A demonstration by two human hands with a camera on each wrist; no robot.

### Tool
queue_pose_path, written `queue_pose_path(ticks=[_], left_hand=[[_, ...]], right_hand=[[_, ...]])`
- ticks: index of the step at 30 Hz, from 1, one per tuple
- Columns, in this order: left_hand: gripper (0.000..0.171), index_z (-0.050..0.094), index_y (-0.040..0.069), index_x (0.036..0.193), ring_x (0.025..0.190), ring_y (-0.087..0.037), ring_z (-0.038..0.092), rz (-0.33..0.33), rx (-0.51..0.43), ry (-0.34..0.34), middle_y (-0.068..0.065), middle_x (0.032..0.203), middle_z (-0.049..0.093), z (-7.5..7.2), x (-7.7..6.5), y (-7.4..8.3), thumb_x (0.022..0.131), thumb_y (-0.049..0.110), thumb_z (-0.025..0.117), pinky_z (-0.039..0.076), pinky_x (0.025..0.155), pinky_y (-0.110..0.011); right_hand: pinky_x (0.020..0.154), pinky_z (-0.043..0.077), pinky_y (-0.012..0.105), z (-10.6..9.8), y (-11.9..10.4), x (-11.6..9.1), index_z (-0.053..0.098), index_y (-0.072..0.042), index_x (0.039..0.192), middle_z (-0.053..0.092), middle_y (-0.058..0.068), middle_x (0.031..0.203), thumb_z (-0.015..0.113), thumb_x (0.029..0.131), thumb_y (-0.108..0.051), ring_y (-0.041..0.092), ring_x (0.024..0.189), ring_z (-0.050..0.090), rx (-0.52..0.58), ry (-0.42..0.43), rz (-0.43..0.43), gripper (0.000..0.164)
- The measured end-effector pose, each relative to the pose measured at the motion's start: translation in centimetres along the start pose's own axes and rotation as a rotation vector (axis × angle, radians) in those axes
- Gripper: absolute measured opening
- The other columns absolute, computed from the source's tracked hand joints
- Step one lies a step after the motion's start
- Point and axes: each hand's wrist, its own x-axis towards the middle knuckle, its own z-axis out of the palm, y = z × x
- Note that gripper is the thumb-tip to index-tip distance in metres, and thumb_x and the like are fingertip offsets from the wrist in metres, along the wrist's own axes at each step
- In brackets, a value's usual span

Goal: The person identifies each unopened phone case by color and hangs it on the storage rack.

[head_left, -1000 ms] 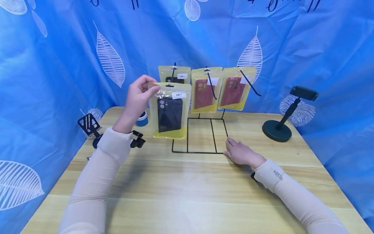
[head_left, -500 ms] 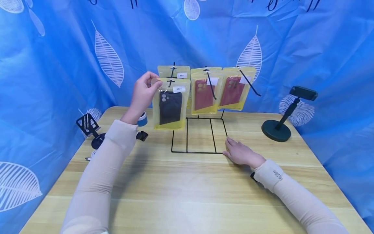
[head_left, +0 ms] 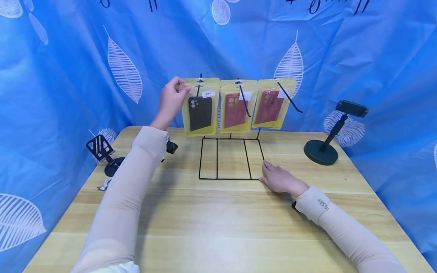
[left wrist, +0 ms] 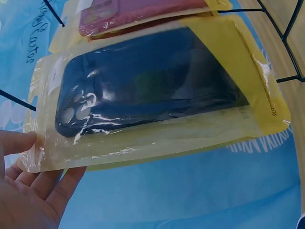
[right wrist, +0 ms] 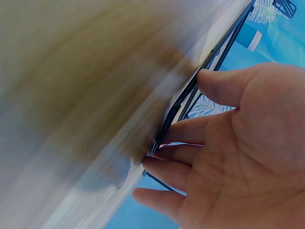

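My left hand (head_left: 170,100) pinches the top left corner of a clear and yellow pouch (head_left: 199,127) with a black phone case (left wrist: 143,86) inside. The pouch hangs upright at the left hook (head_left: 198,92) of a black wire display rack (head_left: 217,159), the hook passing through its top slot. Another pouch behind it is almost wholly hidden. Two pouches with red phone cases (head_left: 235,110) hang on the middle and right hooks. My right hand (head_left: 278,178) rests at the front right corner of the rack's base, its thumb and fairly straight fingers (right wrist: 167,174) touching the wire.
A dark green phone stand (head_left: 321,151) stands at the right of the wooden table (head_left: 218,227). At the left are a black stand (head_left: 99,148) and a white item (head_left: 105,184) partly behind my sleeve. A blue curtain (head_left: 170,45) hangs behind.
My left hand has moved the pouch with the black case back toward the rack, and the left hook now passes through its slot. My right hand has stayed at the base corner.
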Motion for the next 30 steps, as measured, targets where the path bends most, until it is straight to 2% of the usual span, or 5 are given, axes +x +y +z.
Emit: queue_pose_path(ticks=[6,17,21,24,30], left_hand=[[0.030,0.063,0.008,0.118,0.065,-0.012,0.045,-0.018,-0.017,0.020,-0.007,0.115,0.068,0.4,0.4,-0.2,0.099,0.032,0.061,0.039,0.059,-0.026],[0.030,0.061,0.010,0.115,0.064,-0.016,0.048,-0.049,0.010,0.035,-0.007,0.118,0.068,1.4,1.1,-0.8,0.099,0.036,0.060,0.039,0.059,-0.029],[0.037,0.059,0.011,0.123,0.087,-0.021,0.063,-0.043,0.024,0.028,-0.009,0.123,0.066,1.3,1.0,-0.9,0.099,0.038,0.060,0.050,0.071,-0.034],[0.041,0.058,0.012,0.129,0.105,-0.023,0.066,-0.026,0.056,0.041,-0.007,0.129,0.064,0.7,0.7,-1.1,0.099,0.040,0.059,0.055,0.085,-0.037],[0.044,0.050,0.008,0.137,0.121,-0.025,0.061,0.062,0.116,0.187,-0.008,0.138,0.058,-1.2,-2.1,-2.0,0.101,0.032,0.057,0.051,0.100,-0.043]], right_hand=[[0.118,0.026,0.063,0.0,0.1,0.1,0.028,0.012,0.151,0.019,0.030,0.161,0.041,0.107,-0.034,0.043,0.148,0.024,-0.001,-0.004,-0.001,0.065],[0.118,0.027,0.063,0.3,0.2,0.0,0.028,0.011,0.151,0.020,0.030,0.161,0.041,0.107,-0.035,0.043,0.148,0.024,-0.002,-0.001,0.001,0.065],[0.118,0.026,0.063,0.3,0.3,-0.1,0.028,0.011,0.151,0.020,0.029,0.161,0.041,0.107,-0.035,0.043,0.149,0.024,-0.003,-0.003,0.004,0.065],[0.118,0.026,0.063,0.3,0.4,0.0,0.028,0.010,0.151,0.019,0.029,0.161,0.040,0.107,-0.035,0.043,0.149,0.023,-0.007,0.002,0.003,0.065],[0.118,0.025,0.063,0.2,0.5,0.1,0.025,0.007,0.153,0.018,0.029,0.161,0.040,0.107,-0.035,0.043,0.149,0.023,0.011,0.015,-0.004,0.064]])
